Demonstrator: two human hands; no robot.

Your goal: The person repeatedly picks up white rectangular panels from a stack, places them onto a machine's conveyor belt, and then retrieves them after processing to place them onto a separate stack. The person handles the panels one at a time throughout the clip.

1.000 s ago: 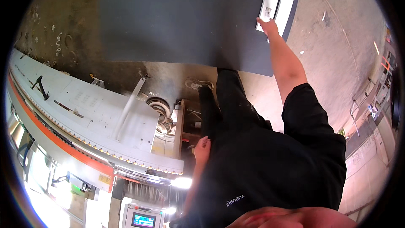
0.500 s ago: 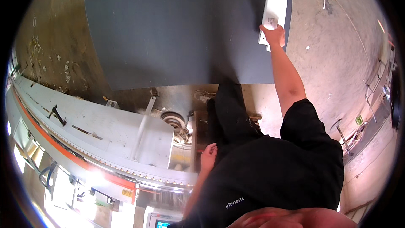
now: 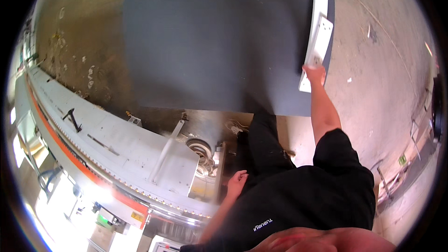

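My right hand grips the near end of a short white board with small holes at its far end. This board lies slightly askew over a longer white board, along the right edge of a large dark grey panel. The near end of the longer board shows just below my hand. By my body on the left, my left hand hangs with its fingers loosely curled and nothing visible in them; it touches no board.
At the lower left runs a long machine with a pale table and an orange strip. A coiled hose or band lies between it and my legs. Scraps litter the concrete floor. A black bracket stands on the machine table.
The short board has turned and now stands apart from the longer one beneath, with my right hand on it. The whole view has shifted, so the panel appears lower and further right.
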